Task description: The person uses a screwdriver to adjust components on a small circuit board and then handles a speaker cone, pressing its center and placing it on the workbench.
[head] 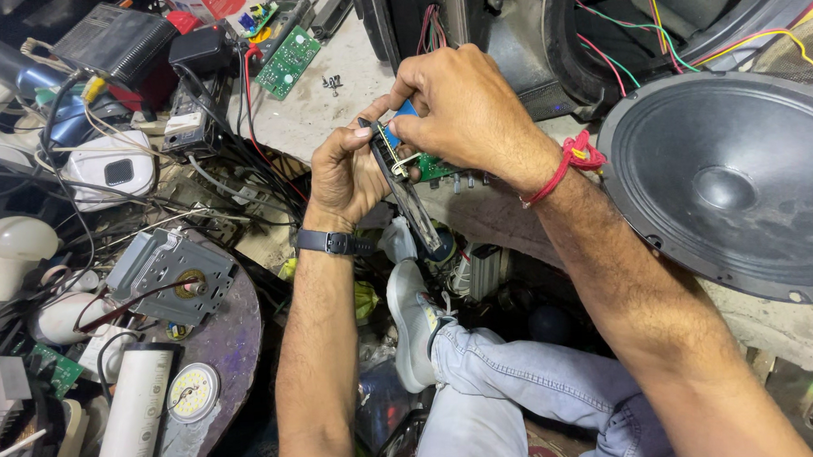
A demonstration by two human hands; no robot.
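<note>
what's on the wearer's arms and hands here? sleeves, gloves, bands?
Both arms are bare to past the elbow, with no sleeves in view and no gloves. The left hand has a slim dark band strapped at the wrist, like a fitness tracker. The right hand has a red thread tied round the wrist with a knotted tuft. No rings can be made out.

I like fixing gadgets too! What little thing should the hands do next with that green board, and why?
Probably ease the green circuit board a little further away from the long black panel. The left hand steadies the panel, and the right hand pinches the board's end, which sits against it.
</note>
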